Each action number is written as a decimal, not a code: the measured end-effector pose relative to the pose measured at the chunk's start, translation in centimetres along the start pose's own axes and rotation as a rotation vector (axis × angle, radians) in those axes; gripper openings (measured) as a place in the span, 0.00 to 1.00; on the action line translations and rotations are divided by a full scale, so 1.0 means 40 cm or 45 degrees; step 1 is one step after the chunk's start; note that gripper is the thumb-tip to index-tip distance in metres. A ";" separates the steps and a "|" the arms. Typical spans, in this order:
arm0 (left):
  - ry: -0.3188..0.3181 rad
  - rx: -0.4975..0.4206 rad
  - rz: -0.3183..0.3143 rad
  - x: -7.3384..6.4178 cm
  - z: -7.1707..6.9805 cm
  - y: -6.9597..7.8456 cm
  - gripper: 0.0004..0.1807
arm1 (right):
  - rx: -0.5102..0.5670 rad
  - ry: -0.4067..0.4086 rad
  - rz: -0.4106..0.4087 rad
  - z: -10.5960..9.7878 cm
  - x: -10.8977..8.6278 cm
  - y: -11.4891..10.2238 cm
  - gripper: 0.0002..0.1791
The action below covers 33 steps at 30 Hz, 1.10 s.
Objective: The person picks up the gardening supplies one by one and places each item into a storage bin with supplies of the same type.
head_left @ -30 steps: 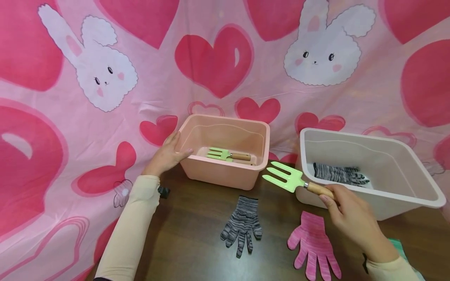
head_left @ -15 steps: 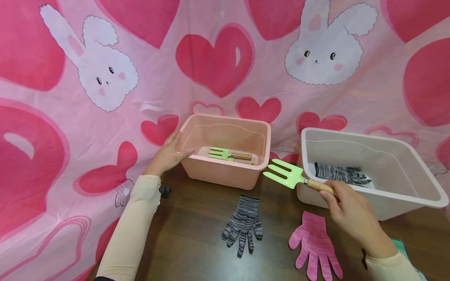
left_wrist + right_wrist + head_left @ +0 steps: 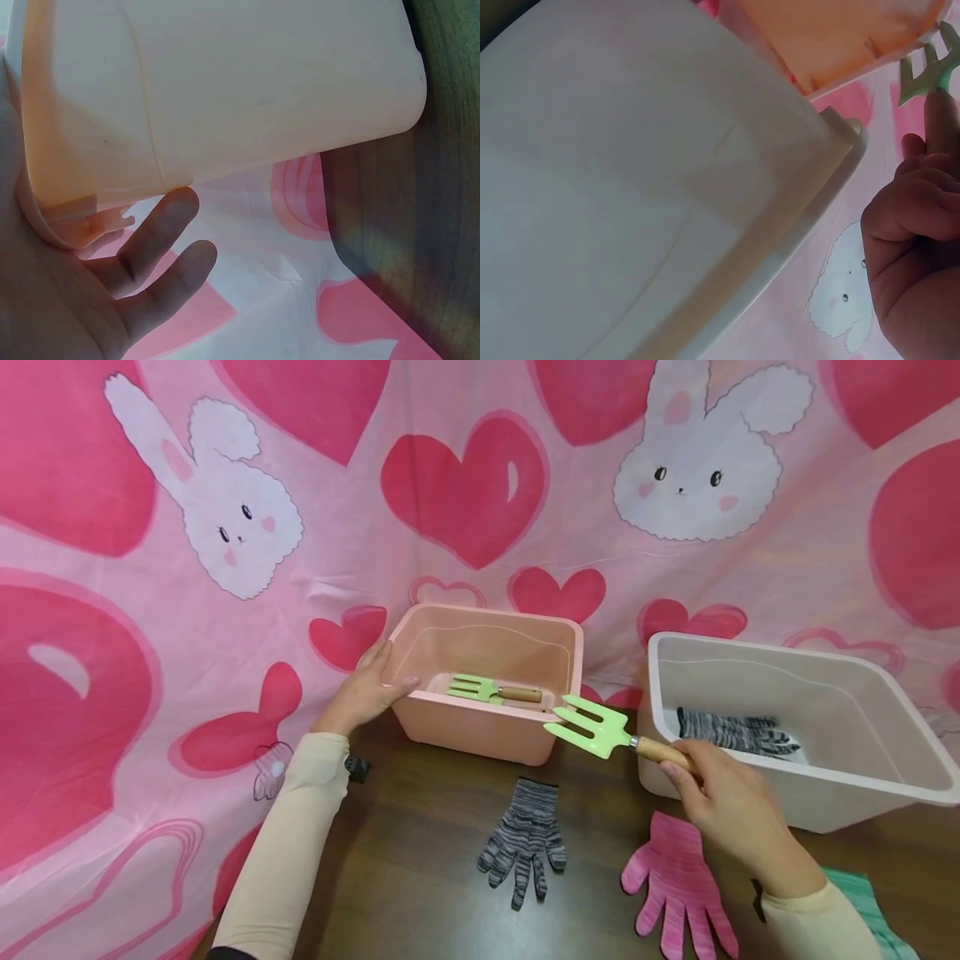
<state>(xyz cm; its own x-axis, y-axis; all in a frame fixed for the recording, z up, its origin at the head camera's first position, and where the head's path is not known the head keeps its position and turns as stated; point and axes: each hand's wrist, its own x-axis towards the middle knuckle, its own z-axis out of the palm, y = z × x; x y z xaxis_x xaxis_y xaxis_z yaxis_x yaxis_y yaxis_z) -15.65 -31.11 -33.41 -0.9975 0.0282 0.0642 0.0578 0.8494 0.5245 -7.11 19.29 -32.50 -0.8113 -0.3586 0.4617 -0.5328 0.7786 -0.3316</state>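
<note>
My right hand (image 3: pixel 738 806) grips the wooden handle of a light green three-pronged hand fork (image 3: pixel 596 728). Its tines point left and overlap the front right corner of the pink plastic bin (image 3: pixel 480 727) in the head view. At the bin's left end, my left hand (image 3: pixel 367 689) rests on the rim, thumb along the front edge. The left wrist view has two of its fingers (image 3: pixel 161 232) extended and apart beside the outer wall. Inside the pink bin lies a similar green hand fork (image 3: pixel 474 688), over another partly hidden green piece with a wooden handle.
A larger off-white bin (image 3: pixel 810 781) stands to the right, with a grey-black knit glove (image 3: pixel 731 732) inside. On the dark wooden table (image 3: pixel 420 868) lie another grey-black glove (image 3: pixel 525 839), a pink glove (image 3: pixel 678 881) and green fabric (image 3: pixel 862 906). A heart-and-bunny cloth (image 3: pixel 337 527) hangs behind.
My right hand has carried the fork a little left, so its tines now overlap the pink bin's corner. The left hand stays at the rim, and the head view has shifted slightly.
</note>
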 end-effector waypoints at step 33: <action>-0.001 0.014 0.008 0.004 0.000 -0.002 0.56 | -0.061 -0.343 -0.117 0.079 0.260 -0.074 0.13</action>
<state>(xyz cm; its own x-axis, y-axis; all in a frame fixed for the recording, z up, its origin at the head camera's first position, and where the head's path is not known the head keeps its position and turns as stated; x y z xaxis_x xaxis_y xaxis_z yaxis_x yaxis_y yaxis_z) -15.80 -31.18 -33.43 -0.9972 0.0338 0.0667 0.0634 0.8552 0.5145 -14.75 11.64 -29.33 -0.7984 -0.5474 0.2506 -0.6000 0.7578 -0.2563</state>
